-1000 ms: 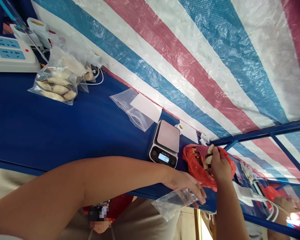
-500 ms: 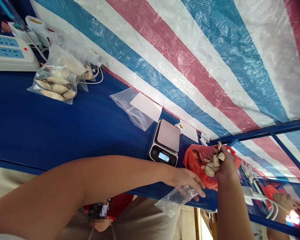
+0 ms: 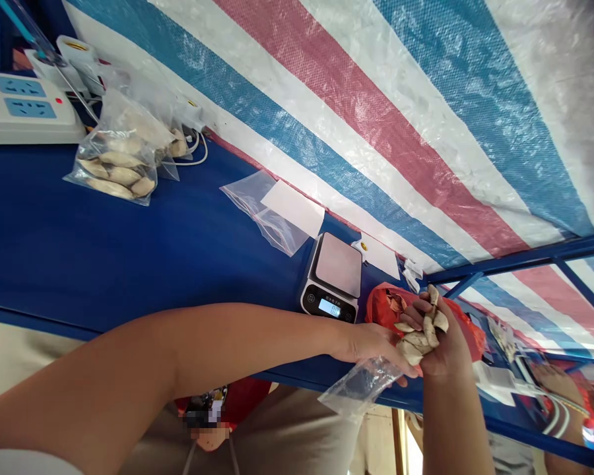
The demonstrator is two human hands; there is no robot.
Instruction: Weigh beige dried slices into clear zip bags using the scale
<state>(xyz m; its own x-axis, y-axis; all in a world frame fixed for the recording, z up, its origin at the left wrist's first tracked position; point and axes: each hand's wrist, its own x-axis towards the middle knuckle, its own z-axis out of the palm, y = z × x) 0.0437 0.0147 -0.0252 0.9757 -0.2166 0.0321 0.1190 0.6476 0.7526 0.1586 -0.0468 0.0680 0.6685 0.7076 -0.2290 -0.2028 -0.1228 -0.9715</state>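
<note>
Clear plastic, a small empty bag [image 3: 359, 388], hangs over the near edge of a blue table [image 3: 79, 251], pinched at its mouth by the left hand [image 3: 371, 346]. Touching it, the right hand [image 3: 438, 340] is clenched around a fistful of pale dried slices [image 3: 420, 333], just in front of a digital scale [image 3: 334, 280]. Doing this well likely means spreading the bag mouth wide and keeping the fist right over it so no slices spill. Beside the scale, behind the fist, an open red bag [image 3: 383, 307] holds more slices. Farther from the scale, a clear pouch [image 3: 116, 165] holds similar pale pieces, near a white power strip [image 3: 24, 115].
</note>
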